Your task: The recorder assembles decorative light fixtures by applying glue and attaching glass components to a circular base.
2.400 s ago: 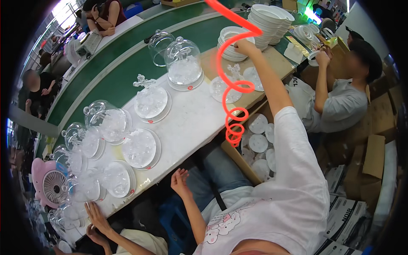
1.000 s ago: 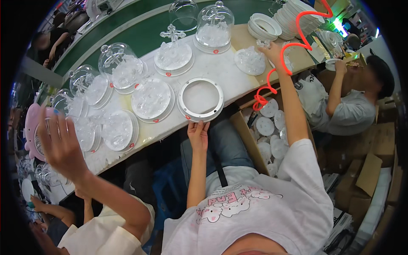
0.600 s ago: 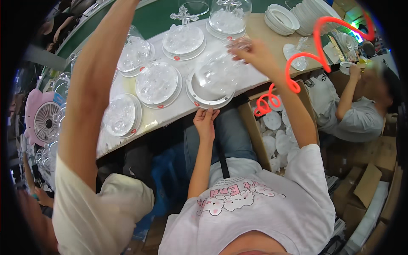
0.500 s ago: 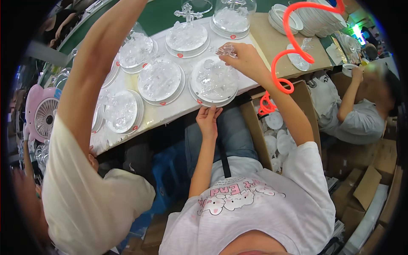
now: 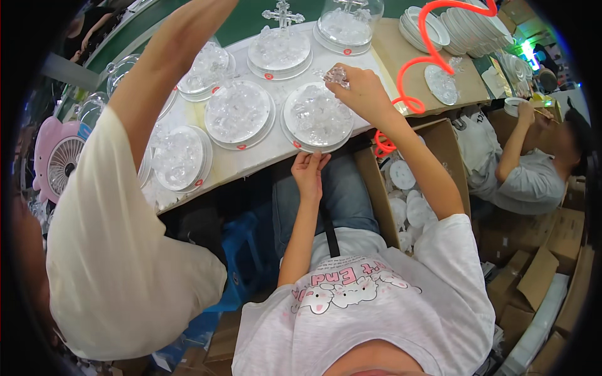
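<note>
My left hand (image 5: pixel 308 177) pinches the near rim of a round white base (image 5: pixel 318 119) at the table's edge, its thumb and fingers closed. Clear, crystal-like pieces are heaped on that base. Over its far right side, my right hand (image 5: pixel 359 91) is closed on a clear faceted piece (image 5: pixel 337 76), whose exact shape is partly hidden by the fingers. Beside it to the left lies a similar loaded base (image 5: pixel 238 114). Farther back, a clear ornate cross (image 5: pixel 283 14) stands on another base (image 5: pixel 279 49).
A co-worker's arm (image 5: pixel 160 69) reaches across the table's left side. A red coiled hose (image 5: pixel 411 66) hangs near my right forearm. White plates (image 5: pixel 423 28) are stacked at the back right. An open cardboard box (image 5: pixel 448 147) with white discs stands beside my right leg.
The view has shifted slightly. Both my hands keep their grips, nearly in place. The co-worker on the left has shifted, and their hand at the table edge is now out of sight. The red hose has swung left.
</note>
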The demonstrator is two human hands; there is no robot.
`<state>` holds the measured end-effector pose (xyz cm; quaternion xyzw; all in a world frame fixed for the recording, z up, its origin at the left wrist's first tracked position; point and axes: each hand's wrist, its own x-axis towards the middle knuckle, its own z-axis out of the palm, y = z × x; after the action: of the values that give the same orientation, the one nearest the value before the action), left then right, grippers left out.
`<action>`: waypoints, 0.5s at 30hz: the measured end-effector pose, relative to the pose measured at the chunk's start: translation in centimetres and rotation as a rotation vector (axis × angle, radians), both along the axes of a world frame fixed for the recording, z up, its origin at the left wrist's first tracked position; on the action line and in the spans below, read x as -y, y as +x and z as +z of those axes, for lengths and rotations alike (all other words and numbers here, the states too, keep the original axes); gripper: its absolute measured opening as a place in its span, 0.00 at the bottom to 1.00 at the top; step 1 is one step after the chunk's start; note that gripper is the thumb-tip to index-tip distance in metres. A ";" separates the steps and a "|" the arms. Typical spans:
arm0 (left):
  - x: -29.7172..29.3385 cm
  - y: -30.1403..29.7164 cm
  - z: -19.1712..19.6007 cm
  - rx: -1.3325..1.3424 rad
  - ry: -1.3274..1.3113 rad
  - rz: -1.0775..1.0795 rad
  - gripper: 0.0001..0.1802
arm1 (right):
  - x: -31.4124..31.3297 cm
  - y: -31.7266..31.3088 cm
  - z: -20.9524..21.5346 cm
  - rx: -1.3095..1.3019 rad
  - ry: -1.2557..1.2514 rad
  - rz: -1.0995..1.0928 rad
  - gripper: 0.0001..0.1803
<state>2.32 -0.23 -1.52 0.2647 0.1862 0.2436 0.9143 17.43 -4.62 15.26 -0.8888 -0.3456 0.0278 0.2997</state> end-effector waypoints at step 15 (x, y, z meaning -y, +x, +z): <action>0.1 0.0 0.6 -0.051 0.012 0.009 0.06 | 0.4 -0.1 -0.8 0.026 0.029 -0.025 0.12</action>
<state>2.34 -0.34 -0.96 0.2754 0.2095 0.2419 0.9065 17.32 -5.06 14.47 -0.8889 -0.3385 0.0075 0.3084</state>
